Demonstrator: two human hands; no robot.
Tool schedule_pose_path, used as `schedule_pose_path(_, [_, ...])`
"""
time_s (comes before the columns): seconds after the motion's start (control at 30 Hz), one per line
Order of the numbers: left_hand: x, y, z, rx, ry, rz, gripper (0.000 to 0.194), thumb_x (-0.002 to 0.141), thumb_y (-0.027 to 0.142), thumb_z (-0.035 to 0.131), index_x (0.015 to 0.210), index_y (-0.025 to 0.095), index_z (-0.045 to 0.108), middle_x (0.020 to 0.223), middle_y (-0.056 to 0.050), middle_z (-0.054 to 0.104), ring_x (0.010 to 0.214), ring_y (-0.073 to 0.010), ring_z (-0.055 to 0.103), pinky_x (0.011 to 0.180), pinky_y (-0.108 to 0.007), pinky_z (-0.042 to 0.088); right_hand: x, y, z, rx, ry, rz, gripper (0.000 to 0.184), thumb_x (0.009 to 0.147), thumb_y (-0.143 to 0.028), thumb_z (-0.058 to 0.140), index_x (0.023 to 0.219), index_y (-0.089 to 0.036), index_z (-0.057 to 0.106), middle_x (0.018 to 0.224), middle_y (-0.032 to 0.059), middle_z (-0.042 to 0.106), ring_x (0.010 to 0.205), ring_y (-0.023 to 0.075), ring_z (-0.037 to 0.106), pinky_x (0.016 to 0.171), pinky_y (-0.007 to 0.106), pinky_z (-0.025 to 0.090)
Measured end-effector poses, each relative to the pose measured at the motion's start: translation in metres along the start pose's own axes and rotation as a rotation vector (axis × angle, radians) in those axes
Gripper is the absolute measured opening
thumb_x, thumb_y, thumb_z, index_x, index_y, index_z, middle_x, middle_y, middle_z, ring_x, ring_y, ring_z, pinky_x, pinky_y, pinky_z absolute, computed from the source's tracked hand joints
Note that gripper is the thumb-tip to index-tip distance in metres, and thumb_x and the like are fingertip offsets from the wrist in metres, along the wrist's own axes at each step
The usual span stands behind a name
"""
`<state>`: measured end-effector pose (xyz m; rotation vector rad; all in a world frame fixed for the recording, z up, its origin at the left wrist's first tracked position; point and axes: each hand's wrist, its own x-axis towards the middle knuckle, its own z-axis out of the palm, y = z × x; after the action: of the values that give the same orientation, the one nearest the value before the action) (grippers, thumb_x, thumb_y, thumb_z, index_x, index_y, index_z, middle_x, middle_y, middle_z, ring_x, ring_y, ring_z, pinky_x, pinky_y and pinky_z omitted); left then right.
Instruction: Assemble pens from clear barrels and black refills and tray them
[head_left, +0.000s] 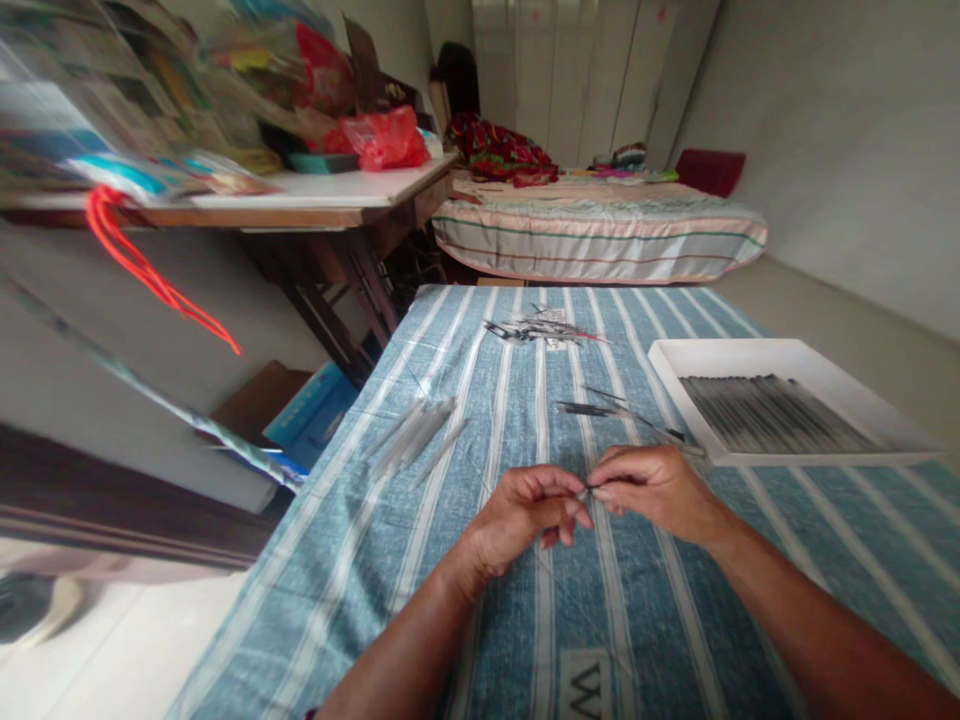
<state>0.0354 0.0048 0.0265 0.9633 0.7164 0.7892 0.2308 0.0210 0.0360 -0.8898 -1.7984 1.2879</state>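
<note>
My left hand [536,510] and my right hand [649,487] meet above the striped blue cloth [517,600], fingertips pinched close together. Between them is a small thin dark piece [589,488], mostly hidden by the fingers; its kind I cannot make out. Just beyond my hands lie several slim black pieces [589,408]. Left of them rests a bundle of translucent thin tubes [416,435]. Farther back is a loose heap of dark thin parts [536,330], one with a red tip. To the right, a white open box [757,352] holds a row of dark slender sticks [772,415].
A white-topped desk [322,195] stands at the left, with a red plastic bag [386,138] and a hanging red cord [161,275]. Below it is a blue box [311,410]. Behind the table is a bed [600,225] with folded fabrics; a wall rises at the right.
</note>
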Motion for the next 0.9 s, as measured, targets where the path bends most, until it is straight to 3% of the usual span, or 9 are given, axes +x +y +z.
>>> schedule_pose_path(0.47, [0.0017, -0.0022, -0.0022, 0.015, -0.007, -0.018, 0.021, 0.07, 0.021, 0.07, 0.087, 0.011, 0.063, 0.07, -0.007, 0.07, 0.046, -0.0084, 0.055, 0.039, -0.017, 0.03, 0.0002, 0.0002, -0.0006, -0.032, -0.035, -0.003, 0.008, 0.078, -0.02, 0.061, 0.079, -0.017, 0.068, 0.069, 0.0004, 0.06, 0.051, 0.0086, 0.056, 0.048, 0.021, 0.046])
schedule_pose_path(0.9, [0.0005, -0.0019, -0.0031, 0.106, -0.036, -0.042, 0.016, 0.073, 0.023, 0.067, 0.083, 0.011, 0.063, 0.072, -0.007, 0.07, 0.046, -0.0076, 0.055, 0.039, -0.017, 0.03, -0.0005, -0.005, 0.0031, -0.198, -0.078, -0.042, 0.013, 0.08, -0.022, 0.058, 0.078, -0.018, 0.07, 0.068, 0.0014, 0.062, 0.053, 0.0088, 0.055, 0.051, 0.02, 0.045])
